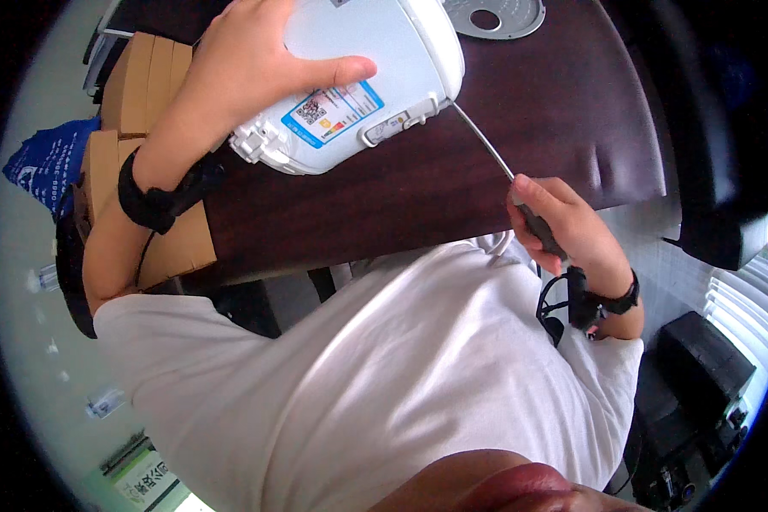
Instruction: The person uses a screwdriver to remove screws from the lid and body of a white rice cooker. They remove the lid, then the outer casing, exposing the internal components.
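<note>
A white rounded appliance [358, 43], apparently a rice cooker, lies tilted on the dark brown table at the top of the view. A blue-edged label with a square code is stuck on its side. My left hand [256, 55] grips it from the left, thumb stretched across its side; the other fingertips run toward the upper edge and are partly cut off. Closed around the dark grey handle of a screwdriver [485, 142] is my right hand [563, 224]. The long metal shaft slants up to the left, and its tip meets the appliance's lower right edge, beside a slotted strip.
Behind the appliance, to the right, lies a grey round plate [508, 19] with a central hole. Cardboard boxes [175, 247] stand at the left beside a blue bag [55, 162]. The brown table [563, 102] ends close to my body. A black chair [725, 222] is at the right.
</note>
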